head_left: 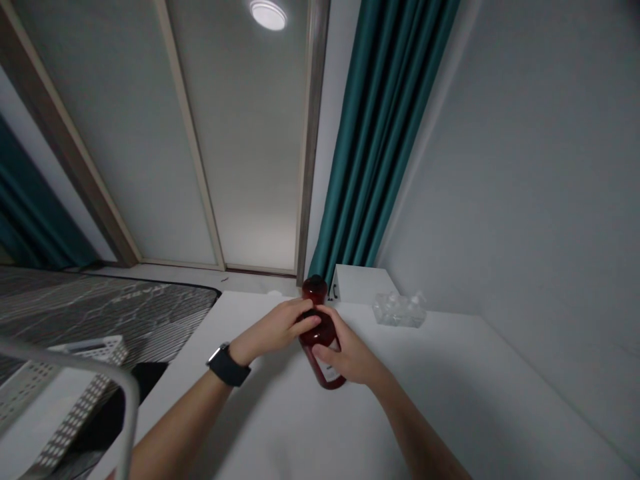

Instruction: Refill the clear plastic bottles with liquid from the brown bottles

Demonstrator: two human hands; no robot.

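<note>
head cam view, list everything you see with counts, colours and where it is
bottle: 1, dark red with white label, held between both hands above the table
table: 1, white, centre and bottom of view
box: 1, white, far edge of the table
clear plastic pack: 1, see-through, on the table, right of the box
basket: 1, white with holes, lower left
metal rail: 1, grey, lower left
mat: 1, grey patterned, left
curtains: 2, teal, upper right and far left
framed panels: 2, pale grey, top centre
ceiling light: 1, white, top
watch: 1, black, left wrist
left hand: 1, fingers on the bottle
right hand: 1, fingers on the bottle
</note>
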